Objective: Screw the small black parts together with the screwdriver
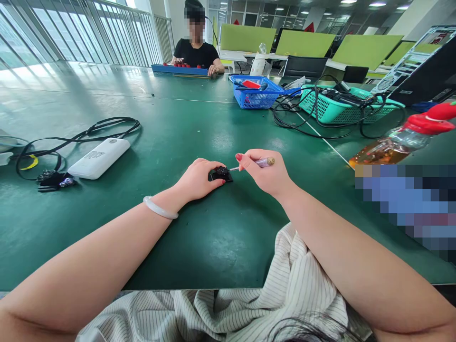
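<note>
A small black part is being held down on the green table, to the right of the white power bank and slightly nearer the wearer than it. By the left hand, the part is being pinched between thumb and finger from the side facing the power bank. By the right hand, farther to the right of the power bank, the handle of a slim tool is being pinched pen-fashion. The tool's shaft is being pointed back in the power bank's direction, at the part's upper portion. Whether the tip is being seated in a recess cannot be told; the detail is too small.

Flat contact with the table is being recommended, since so small a piece is being judged liable to skid. Firm bracing is being advised on the power bank side, opposite the tool, with fingertips being kept out of the tip's line. The shaft is being presented at an apparently low slant; closer alignment with the working point is being judged safer against slipping. Light, even pressure is being preferred.
</note>
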### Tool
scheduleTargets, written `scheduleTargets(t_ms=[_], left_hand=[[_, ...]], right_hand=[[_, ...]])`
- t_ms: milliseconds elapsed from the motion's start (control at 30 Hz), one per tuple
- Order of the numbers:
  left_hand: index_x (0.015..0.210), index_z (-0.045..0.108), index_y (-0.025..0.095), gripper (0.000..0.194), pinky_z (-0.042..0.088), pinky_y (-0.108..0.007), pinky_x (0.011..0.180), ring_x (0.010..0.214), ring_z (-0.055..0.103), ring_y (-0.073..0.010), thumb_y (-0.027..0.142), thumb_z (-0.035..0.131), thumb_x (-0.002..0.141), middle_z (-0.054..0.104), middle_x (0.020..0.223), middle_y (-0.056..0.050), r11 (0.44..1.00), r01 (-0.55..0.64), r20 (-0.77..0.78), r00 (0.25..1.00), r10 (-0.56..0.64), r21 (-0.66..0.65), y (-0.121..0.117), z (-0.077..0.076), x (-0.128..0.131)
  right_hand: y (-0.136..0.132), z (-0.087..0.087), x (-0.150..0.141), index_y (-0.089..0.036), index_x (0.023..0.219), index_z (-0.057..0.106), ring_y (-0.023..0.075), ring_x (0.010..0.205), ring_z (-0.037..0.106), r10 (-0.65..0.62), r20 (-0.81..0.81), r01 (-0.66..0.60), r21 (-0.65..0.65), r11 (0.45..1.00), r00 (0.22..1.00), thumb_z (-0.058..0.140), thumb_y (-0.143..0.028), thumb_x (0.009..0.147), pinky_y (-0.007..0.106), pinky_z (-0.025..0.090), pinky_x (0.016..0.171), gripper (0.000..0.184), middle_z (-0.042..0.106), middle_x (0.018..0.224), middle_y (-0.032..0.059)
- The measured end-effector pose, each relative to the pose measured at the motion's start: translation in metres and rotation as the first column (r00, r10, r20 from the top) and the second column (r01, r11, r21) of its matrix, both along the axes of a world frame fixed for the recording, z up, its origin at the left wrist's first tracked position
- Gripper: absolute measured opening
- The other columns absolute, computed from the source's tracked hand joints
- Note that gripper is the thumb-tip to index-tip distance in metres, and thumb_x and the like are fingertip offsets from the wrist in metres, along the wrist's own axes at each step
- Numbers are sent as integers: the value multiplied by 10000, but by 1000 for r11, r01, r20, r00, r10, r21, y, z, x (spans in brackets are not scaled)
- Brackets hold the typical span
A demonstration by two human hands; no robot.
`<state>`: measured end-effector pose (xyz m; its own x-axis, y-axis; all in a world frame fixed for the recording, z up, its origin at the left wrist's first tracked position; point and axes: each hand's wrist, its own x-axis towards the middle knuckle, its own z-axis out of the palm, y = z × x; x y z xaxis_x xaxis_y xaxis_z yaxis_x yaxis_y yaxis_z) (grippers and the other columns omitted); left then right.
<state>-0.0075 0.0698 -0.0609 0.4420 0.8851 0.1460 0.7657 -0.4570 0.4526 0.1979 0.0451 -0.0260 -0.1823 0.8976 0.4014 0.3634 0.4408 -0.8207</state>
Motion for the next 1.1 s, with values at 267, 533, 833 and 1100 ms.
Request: scheduleTargets(t_ms=[267,533,833,1100], left_hand=[[1269,711,260,435,468,-505,1130,1224,593,-323,413,663,864,760,1202,-51,1000,7,16,1000,-7,-1,0,0,-1],[1288,710,252,448,475,-499,1112,1238,575,-331,398,669,866,752,1205,-65,999,-16,1,1000,16,-29,-2,3,1],[1224,743,283,398,489,-477,1095,1211,600,-310,417,657,859,761,1166,-47,988,155,67,986,-153,-13,0,-2,-1],[1272,731,249,462,478,-475,1107,1215,596,-309,417,678,845,759,1175,-69,974,223,95,971,-220,-26,0,-3,-2]], right_hand=[[14,-8,6,-208,615,671,97,511,392,-19,-95,5,-141,990,995,718,-807,708,296,291,534,608,439,499,-48],[30,-19,13,-197,716,672,79,482,461,-78,-358,-46,-326,944,930,765,-750,718,269,414,533,561,493,540,-56],[29,-15,9,-221,842,559,77,448,494,-217,-407,17,-441,897,887,720,-575,883,240,450,522,391,536,558,-77],[28,-14,7,-217,895,559,69,444,507,-271,-410,56,-466,883,871,670,-415,963,207,457,531,237,563,556,-85]])
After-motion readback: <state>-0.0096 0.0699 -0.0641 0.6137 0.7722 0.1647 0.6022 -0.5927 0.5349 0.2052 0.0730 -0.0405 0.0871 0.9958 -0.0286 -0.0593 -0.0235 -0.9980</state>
